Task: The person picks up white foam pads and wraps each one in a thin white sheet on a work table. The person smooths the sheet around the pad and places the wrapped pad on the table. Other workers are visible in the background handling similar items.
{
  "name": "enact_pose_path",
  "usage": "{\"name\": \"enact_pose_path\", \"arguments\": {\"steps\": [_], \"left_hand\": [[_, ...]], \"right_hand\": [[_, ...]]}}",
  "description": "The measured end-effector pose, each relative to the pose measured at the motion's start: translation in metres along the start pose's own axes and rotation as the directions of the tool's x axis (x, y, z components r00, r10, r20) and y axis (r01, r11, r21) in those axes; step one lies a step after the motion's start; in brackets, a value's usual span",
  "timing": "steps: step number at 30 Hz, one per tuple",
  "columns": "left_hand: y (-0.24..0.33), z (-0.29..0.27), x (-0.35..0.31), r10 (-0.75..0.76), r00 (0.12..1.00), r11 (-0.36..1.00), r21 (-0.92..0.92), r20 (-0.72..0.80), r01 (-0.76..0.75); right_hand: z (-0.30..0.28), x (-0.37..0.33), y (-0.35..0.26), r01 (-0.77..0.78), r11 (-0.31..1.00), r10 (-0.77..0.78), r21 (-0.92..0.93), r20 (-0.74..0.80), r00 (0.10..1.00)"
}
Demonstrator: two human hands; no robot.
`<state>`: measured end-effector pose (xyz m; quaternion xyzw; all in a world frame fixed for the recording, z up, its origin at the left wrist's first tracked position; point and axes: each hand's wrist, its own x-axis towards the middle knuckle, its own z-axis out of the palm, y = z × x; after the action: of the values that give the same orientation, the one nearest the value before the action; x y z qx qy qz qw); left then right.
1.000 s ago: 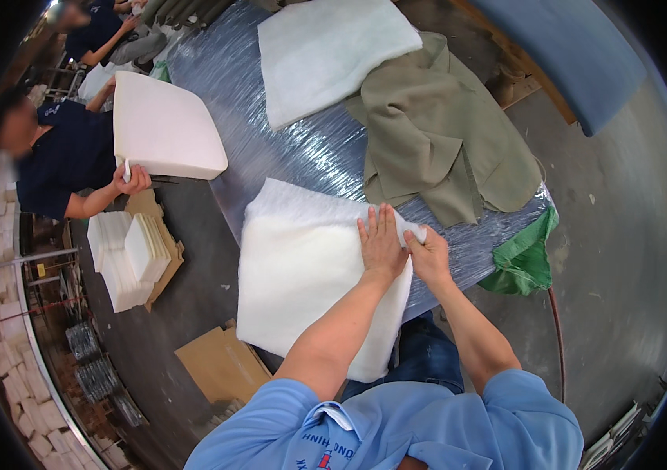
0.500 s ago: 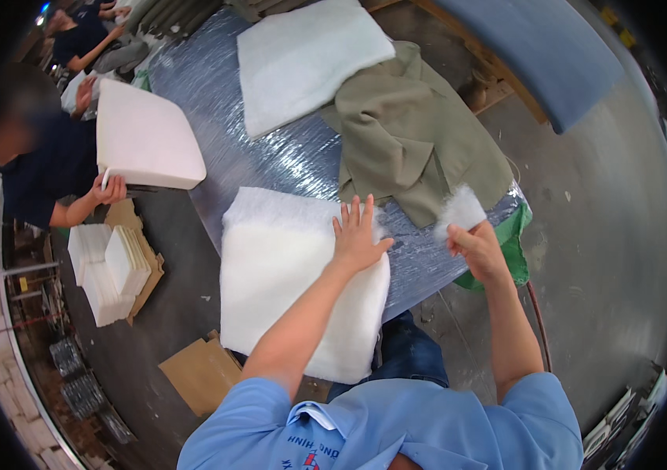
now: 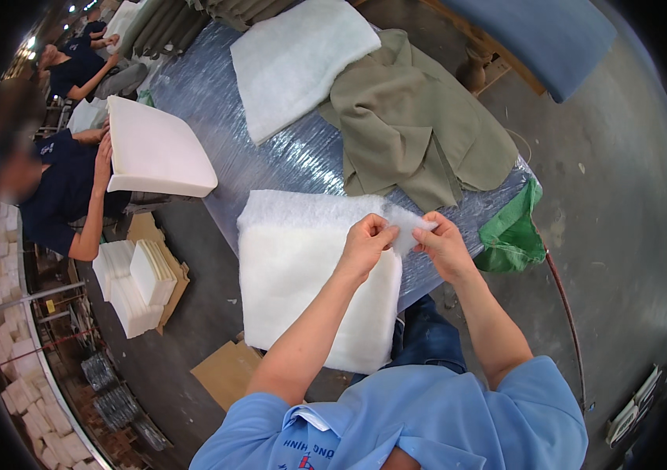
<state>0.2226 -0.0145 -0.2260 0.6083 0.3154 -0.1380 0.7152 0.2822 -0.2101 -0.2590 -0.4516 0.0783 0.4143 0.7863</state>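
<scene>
A square white cushion pad (image 3: 310,290) wrapped in fluffy batting lies at the near edge of the plastic-covered table (image 3: 290,168), overhanging toward me. Above its far right corner, my left hand (image 3: 368,247) and my right hand (image 3: 444,247) pinch a small loose piece of white batting (image 3: 405,227) between them. Fingers of both hands are closed on it, a short gap apart. Beyond them, a crumpled olive-green fabric (image 3: 396,110) is spread on the table. Another white batting-covered pad (image 3: 302,59) lies farther back, partly against that fabric.
At left a co-worker in a dark shirt (image 3: 67,188) holds a white foam cushion (image 3: 161,149). Stacked foam blocks (image 3: 131,286) rest on cardboard below. A green plastic sheet (image 3: 512,235) hangs off the table's right corner, near a thin hose (image 3: 564,313). A blue-topped table (image 3: 537,39) stands far right.
My left hand has lifted off the pad and now pinches the batting piece. My right hand has brought that piece leftward to the pad's corner. The co-worker's hands have shifted on the foam cushion.
</scene>
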Motion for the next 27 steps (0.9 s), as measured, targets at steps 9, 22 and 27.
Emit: {"name": "enact_pose_path", "arguments": {"steps": [9, 22, 27], "left_hand": [[-0.023, -0.008, -0.007, -0.082, 0.994, 0.985, -0.157, -0.072, 0.070], [0.011, -0.070, 0.105, 0.193, 0.945, 0.417, 0.850, 0.263, -0.322], [0.033, -0.058, 0.126, -0.255, 0.928, 0.172, 0.957, 0.272, -0.234]], "right_hand": [[0.014, -0.007, 0.020, -0.178, 0.968, 0.202, 0.180, -0.130, 0.971], [-0.047, -0.020, 0.037, -0.121, 0.987, 0.140, 0.104, -0.196, 0.971], [-0.061, -0.035, 0.056, -0.130, 0.988, 0.142, 0.081, -0.159, 0.977]]}}
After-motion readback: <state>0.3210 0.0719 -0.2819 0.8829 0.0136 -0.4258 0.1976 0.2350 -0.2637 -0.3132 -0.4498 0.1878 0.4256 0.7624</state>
